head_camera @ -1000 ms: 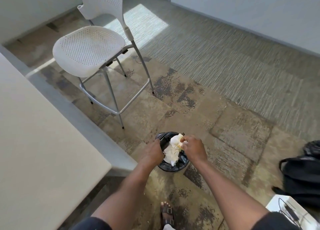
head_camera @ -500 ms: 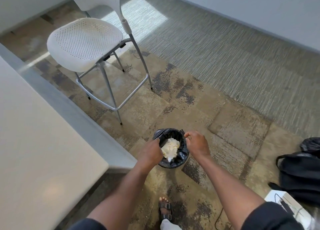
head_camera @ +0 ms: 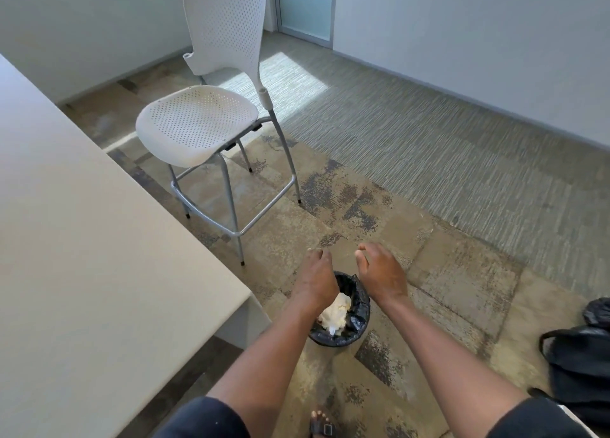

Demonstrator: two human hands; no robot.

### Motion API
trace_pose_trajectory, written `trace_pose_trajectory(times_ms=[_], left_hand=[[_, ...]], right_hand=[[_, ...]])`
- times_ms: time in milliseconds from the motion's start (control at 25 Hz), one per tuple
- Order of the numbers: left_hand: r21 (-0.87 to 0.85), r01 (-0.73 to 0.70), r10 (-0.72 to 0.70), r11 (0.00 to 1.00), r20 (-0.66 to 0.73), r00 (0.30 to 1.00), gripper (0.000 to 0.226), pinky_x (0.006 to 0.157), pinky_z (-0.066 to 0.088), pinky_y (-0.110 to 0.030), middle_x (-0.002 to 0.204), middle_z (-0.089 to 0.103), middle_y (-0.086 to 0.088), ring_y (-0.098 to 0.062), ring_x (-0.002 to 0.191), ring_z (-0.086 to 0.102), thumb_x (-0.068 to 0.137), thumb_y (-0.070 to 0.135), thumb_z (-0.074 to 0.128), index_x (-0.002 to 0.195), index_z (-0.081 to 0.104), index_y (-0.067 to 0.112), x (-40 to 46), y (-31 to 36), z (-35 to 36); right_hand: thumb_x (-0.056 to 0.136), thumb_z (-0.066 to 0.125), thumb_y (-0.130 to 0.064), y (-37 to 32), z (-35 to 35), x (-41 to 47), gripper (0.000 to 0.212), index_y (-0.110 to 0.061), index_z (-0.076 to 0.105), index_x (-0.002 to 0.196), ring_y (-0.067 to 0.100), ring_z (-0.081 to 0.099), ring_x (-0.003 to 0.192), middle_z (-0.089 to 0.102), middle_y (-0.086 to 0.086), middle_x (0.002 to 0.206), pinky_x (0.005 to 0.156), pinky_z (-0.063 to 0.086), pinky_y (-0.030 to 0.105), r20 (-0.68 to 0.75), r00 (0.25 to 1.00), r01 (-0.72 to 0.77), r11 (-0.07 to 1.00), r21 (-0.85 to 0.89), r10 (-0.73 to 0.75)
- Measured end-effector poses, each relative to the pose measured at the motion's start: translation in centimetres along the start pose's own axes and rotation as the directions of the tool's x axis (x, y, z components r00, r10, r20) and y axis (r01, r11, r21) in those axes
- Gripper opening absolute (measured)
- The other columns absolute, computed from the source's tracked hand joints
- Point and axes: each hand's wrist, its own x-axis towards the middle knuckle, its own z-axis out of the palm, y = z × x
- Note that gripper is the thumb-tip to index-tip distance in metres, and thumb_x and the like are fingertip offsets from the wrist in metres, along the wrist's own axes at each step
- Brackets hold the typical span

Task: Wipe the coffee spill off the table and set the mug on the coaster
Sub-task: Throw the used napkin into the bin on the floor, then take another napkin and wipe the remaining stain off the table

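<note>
Crumpled white paper towel (head_camera: 334,312) lies inside a small round bin (head_camera: 358,319) lined with a black bag, standing on the patterned carpet just off the near corner of the table (head_camera: 99,256). The towel fills the left half of the bin's mouth, its folds cream-white against the glossy liner, and sits below the rim. The table edge runs diagonally from upper left to the corner at lower centre; a narrow strip of floor separates that corner from the bin. Open carpet extends to the right and beyond the bin as far as the wall. A white perforated stool (head_camera: 201,124) with grey metal legs stands past the bin, near the table's long edge. A black bag (head_camera: 581,365) lies on the floor well to the right.

Both hands are above the bin and hold nothing. The left hand (head_camera: 315,277) hangs with fingers loosely bent downward, its wrist overlapping the bin's left rim in this view. The right hand (head_camera: 379,272) is just beside it, fingers relaxed and slightly spread, apart from the towel. A sandalled foot (head_camera: 321,422) shows at the bottom edge.
</note>
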Motion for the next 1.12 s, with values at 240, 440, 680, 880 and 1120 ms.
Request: trace_pose_trajectory(times_ms=[240,440,680,880,1120], left_hand=[[-0.048,-0.158,0.146,0.986,-0.193,0.97,0.058,0.118,0.029,-0.042,0.154,0.033,-0.015,-0.029,0.146,0.024,0.093,0.002,0.043,0.15,0.03,0.005,-2.4,2.6,-6.3],[-0.033,-0.269,0.236,0.963,-0.384,0.892,0.04,0.105,0.042,-0.041,0.133,0.05,-0.012,-0.028,0.129,0.043,0.09,0.002,0.045,0.129,0.049,0.008,-5.6,1.8,-13.1],[0.066,-0.216,0.217,0.974,-0.532,0.818,0.058,0.115,0.033,-0.039,0.152,0.037,-0.009,-0.025,0.144,0.028,0.093,0.004,0.049,0.148,0.033,0.009,-11.0,-2.9,-20.1],[0.034,-0.115,0.111,0.993,-0.628,0.77,0.056,0.112,0.039,-0.04,0.152,0.042,-0.006,-0.022,0.139,0.04,0.094,0.006,0.047,0.148,0.035,0.016,-16.9,-8.9,-24.1],[-0.065,0.108,-0.122,0.992,-0.721,0.682,0.062,0.116,0.035,-0.04,0.158,0.034,-0.006,-0.022,0.145,0.033,0.096,0.007,0.05,0.153,0.026,0.013,-25.1,-17.4,-26.4]], right_hand=[[0.101,0.04,-0.033,-6.1,-4.9,0.5,0.026,-0.021,0.061,0.094,0.019,0.057,0.08,0.061,-0.003,0.088,0.06,0.048,0.034,-0.177,0.977,0.128,0.991,0.037,-0.119],[0.103,0.039,-0.035,-13.5,-6.9,0.8,0.031,-0.017,0.065,0.102,0.023,0.061,0.086,0.066,0.003,0.094,0.065,0.05,0.036,-0.249,0.932,0.28,0.959,0.038,-0.262],[0.103,0.041,-0.033,-23.9,-7.5,-0.6,0.028,-0.019,0.065,0.105,0.023,0.063,0.091,0.068,0.004,0.1,0.069,0.051,0.035,-0.296,0.86,0.447,0.893,0.044,-0.416],[0.104,0.036,-0.029,-33.4,-5.8,-4.0,0.032,-0.017,0.065,0.107,0.021,0.063,0.093,0.069,0.002,0.101,0.078,0.053,0.039,-0.289,0.799,0.579,0.805,0.13,-0.528],[0.104,0.036,-0.028,-43.2,-0.7,-9.6,0.03,-0.019,0.064,0.109,0.02,0.063,0.094,0.068,0.001,0.105,0.079,0.054,0.041,-0.189,0.721,0.693,0.695,0.192,-0.667]])
